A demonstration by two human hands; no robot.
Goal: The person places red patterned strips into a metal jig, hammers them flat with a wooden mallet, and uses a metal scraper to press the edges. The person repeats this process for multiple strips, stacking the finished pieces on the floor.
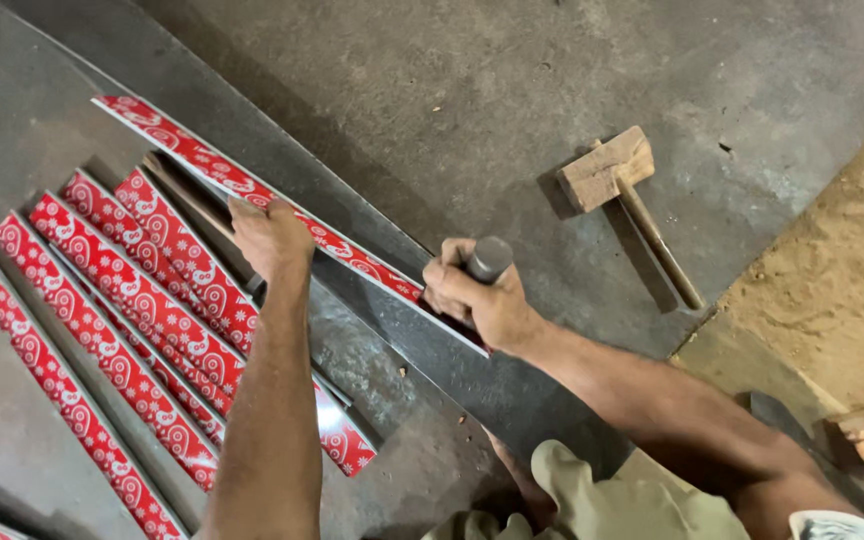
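My left hand (270, 235) pressed flat on the red patterned strip (212, 170), fingers spread; my right hand (477, 295) gripped the metal rod (489, 258) tight. Finished strips (122, 300) lay left, this one unfinished.

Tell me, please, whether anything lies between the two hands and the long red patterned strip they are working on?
Nothing visible does. The left hand rests directly on the red patterned strip near its middle. The right hand, closed around a grey metal tool, presses at the strip's near end. The wooden mallet lies apart to the right.
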